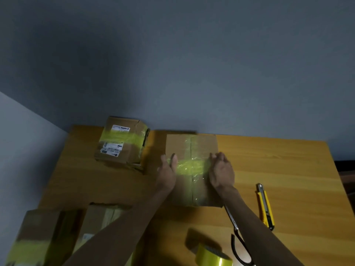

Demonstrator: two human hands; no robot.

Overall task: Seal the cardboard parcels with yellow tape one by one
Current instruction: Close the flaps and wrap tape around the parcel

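A flat cardboard parcel (199,146) lies in the middle of the wooden table with a strip of yellow tape (191,167) across its top. My left hand (167,172) presses with straight fingers against the parcel's left side at the tape's end. My right hand (221,171) touches the right side at the other end, fingers loosely bent. The yellow tape roll (212,257) stands near the front edge.
A taped parcel with labels (121,143) stands at the back left. Two more parcels (36,237) (101,219) sit at the front left. Scissors (237,239) and a yellow box cutter (266,207) lie right of my right arm. A grey wall is behind the table (278,169).
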